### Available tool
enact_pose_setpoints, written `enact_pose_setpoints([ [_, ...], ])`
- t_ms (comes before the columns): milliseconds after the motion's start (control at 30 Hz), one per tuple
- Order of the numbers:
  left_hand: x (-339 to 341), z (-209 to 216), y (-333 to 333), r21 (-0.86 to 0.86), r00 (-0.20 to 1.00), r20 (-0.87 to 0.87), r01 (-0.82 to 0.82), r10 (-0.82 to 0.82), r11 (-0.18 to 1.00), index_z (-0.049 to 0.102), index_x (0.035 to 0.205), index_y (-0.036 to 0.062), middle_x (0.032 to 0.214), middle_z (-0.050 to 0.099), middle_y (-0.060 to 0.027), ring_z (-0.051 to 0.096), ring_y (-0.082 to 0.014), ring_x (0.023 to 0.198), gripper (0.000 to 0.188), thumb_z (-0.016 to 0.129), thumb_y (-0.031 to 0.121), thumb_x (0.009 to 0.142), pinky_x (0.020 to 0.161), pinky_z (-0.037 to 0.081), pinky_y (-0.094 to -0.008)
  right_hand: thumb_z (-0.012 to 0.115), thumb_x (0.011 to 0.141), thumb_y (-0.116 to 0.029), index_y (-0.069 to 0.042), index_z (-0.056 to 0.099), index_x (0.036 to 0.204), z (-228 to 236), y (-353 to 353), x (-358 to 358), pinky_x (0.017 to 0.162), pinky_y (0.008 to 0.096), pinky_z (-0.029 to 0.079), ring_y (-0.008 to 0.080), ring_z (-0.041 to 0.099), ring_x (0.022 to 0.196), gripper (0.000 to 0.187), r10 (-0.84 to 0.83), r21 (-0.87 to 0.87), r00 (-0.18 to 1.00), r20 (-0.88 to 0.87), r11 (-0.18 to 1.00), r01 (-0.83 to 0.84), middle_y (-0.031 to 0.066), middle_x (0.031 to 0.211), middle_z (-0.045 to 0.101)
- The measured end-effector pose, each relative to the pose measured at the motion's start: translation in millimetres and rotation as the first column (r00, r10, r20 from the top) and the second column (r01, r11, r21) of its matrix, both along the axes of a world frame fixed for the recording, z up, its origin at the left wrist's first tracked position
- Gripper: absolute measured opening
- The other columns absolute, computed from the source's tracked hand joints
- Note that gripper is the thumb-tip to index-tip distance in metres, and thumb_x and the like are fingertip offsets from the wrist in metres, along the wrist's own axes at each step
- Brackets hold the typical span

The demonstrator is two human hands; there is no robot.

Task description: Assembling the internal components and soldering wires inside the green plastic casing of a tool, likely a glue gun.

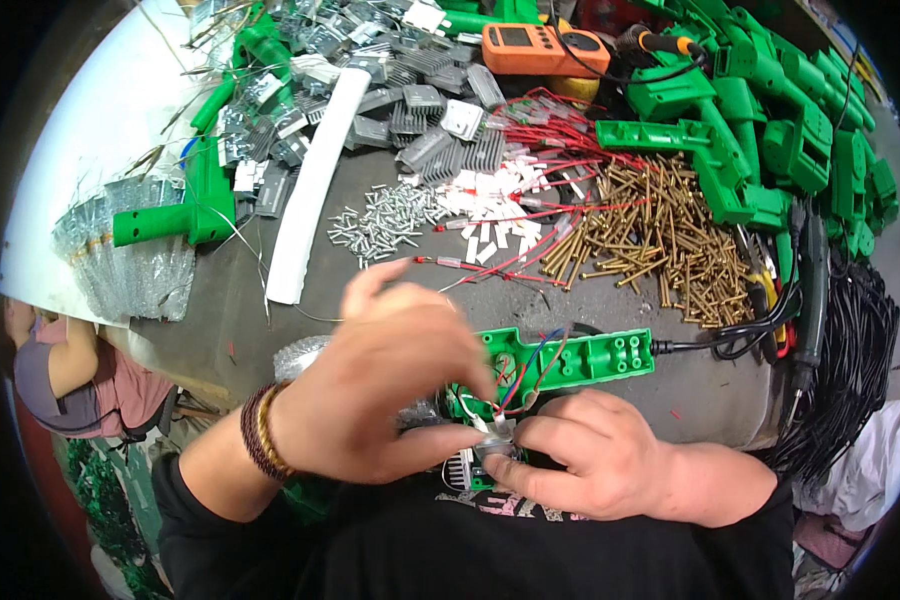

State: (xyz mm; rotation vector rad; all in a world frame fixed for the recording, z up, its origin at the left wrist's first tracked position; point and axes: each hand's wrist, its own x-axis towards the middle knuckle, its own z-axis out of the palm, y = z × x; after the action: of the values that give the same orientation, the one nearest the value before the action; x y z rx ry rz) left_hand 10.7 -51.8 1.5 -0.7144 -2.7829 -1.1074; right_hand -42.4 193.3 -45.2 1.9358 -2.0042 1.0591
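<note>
A green plastic housing half (595, 362) lies in front of me, with red, blue and other wires (526, 385) running out of it. My right hand (605, 455) is closed, thumb and fingers pinching a small grey metal part (495, 449) at the housing's near end. From the left, my left hand (385, 375) arches over the same spot, slightly blurred. Its thumb reaches the metal part; its other fingers are curved and stand apart from the thumb, near the wires. A finned metal heat sink (457, 470) shows partly below, between the hands.
Silver screws (375, 222), white sleeves (490, 205), red wires (550, 125) and brass screws (660, 240) lie in heaps beyond. Heat sinks (425, 100), green housings (770, 110), an orange multimeter (545, 50), a white strip (320, 190) and black cables (840, 370) surround them. Another person's arm (73, 358) shows far left.
</note>
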Motion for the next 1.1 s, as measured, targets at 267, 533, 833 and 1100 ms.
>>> enact_pose_setpoints([
  [267, 67.4, -54.0, 23.3, 0.167, 0.913, -0.278, -0.261, 0.299, 0.951, 0.068, 0.093, 0.0196, 0.088, 0.074, 0.008, 0.067, -0.013, 0.08, 0.043, 0.091, 0.043, 0.065, 0.106, 0.028, -0.0468, 0.07, 0.078, -0.016, -0.007, 0.068, 0.113, 3.9, 4.8, 6.9, 0.07, 0.0327, 0.053, 0.0227, 0.062, 0.086, 0.036, -0.075, 0.168, 0.993, 0.096, 0.984, 0.058, 0.0093, 0.105, 0.061],
  [533, 74.4, -60.4, 41.2, 0.009, 0.856, -0.389, -0.366, 0.341, 0.931, 0.069, 0.108, 0.0161, 0.098, 0.074, 0.0089, 0.065, -0.0094, 0.081, 0.056, 0.085, 0.053, 0.069, 0.109, 0.02, -0.0508, 0.071, 0.08, -0.017, -0.006, 0.067, 0.097, 15.6, -7.0, 9.6, 0.069, 0.0359, 0.053, 0.0225, 0.061, 0.084, 0.02, -0.124, 0.241, 0.985, 0.116, 0.966, 0.094, 0.0064, 0.097, 0.057],
  [833, 71.4, -66.0, 43.4, -0.055, 0.844, -0.424, -0.387, 0.329, 0.921, 0.068, 0.114, 0.0096, 0.08, 0.068, 0.0087, 0.056, -0.0126, 0.07, 0.061, 0.086, 0.043, 0.066, 0.086, 0.031, -0.0419, 0.074, 0.079, -0.015, -0.005, 0.068, 0.098, 35.1, -20.0, -10.3, 0.073, 0.0373, 0.049, 0.024, 0.06, 0.086, 0.022, -0.171, 0.108, 0.965, 0.197, 0.982, 0.152, 0.0057, 0.094, 0.061],
  [1100, 63.4, -68.9, 40.8, 0.013, 0.854, -0.431, -0.316, 0.291, 0.949, 0.068, 0.116, 0.0082, 0.084, 0.068, 0.0069, 0.053, -0.0136, 0.068, 0.06, 0.086, 0.038, 0.067, 0.083, 0.036, -0.0392, 0.075, 0.069, -0.012, -0.012, 0.071, 0.084, 9.1, -55.0, -22.7, 0.085, 0.0381, 0.042, 0.0209, 0.057, 0.099, 0.016, -0.401, 0.297, 0.916, 0.015, 0.877, 0.379, -0.0015, 0.096, 0.064],
])
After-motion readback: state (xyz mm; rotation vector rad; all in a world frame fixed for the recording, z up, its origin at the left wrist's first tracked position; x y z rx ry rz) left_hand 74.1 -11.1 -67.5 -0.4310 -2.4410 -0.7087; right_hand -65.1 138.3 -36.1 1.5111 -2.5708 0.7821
